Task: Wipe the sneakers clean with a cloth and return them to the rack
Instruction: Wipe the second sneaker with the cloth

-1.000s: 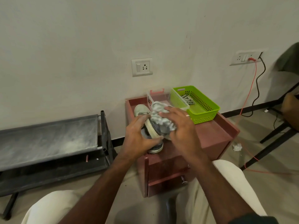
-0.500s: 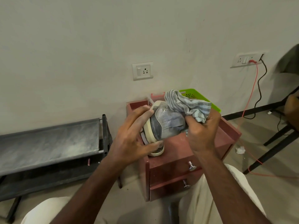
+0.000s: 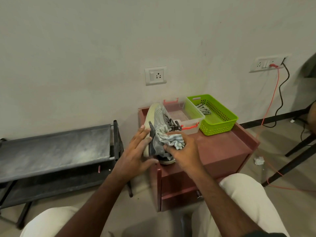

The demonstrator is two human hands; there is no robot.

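A grey sneaker with a pale sole stands tipped on its side on the left part of the reddish drawer cabinet, toe pointing away. My left hand presses flat against its sole and heel, fingers spread. My right hand clutches a bunched striped grey cloth against the sneaker's heel side. Part of a second sneaker shows underneath, mostly hidden by my hands. The dark shoe rack stands to the left, its dusty top shelf bare.
Behind the sneaker sit a clear plastic box with red clips and a green basket holding another striped cloth. Red and black cables hang from the wall socket at right. Dark chair legs and crumpled paper lie at right.
The sneaker has been lowered and turned, so its toe now points away. My right hand brought the cloth down from above the shoe to its heel side. My left hand's fingers opened flat.
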